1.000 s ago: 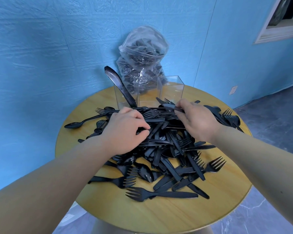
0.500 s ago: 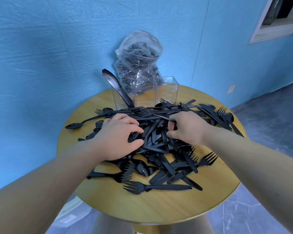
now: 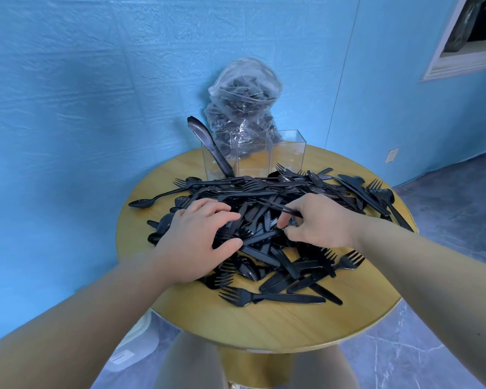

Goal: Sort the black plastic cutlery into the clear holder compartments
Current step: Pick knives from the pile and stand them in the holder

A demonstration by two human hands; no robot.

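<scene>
Right hand [image 3: 321, 223] drawn nearer, fingers [image 3: 285, 220] pinching cutlery piece [image 3: 275, 206]

cutlery pile [image 3: 267, 220]: part hidden under both hands | bag [image 3: 243, 108]: contents blurred | window [image 3: 472, 35]: cut off

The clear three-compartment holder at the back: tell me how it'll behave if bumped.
The clear plastic three-compartment holder looks tall, thin-walled and nearly empty, so probably light and apt to slide or tip. The single black plastic knife leaning in its left compartment may shift its balance leftward.
</scene>
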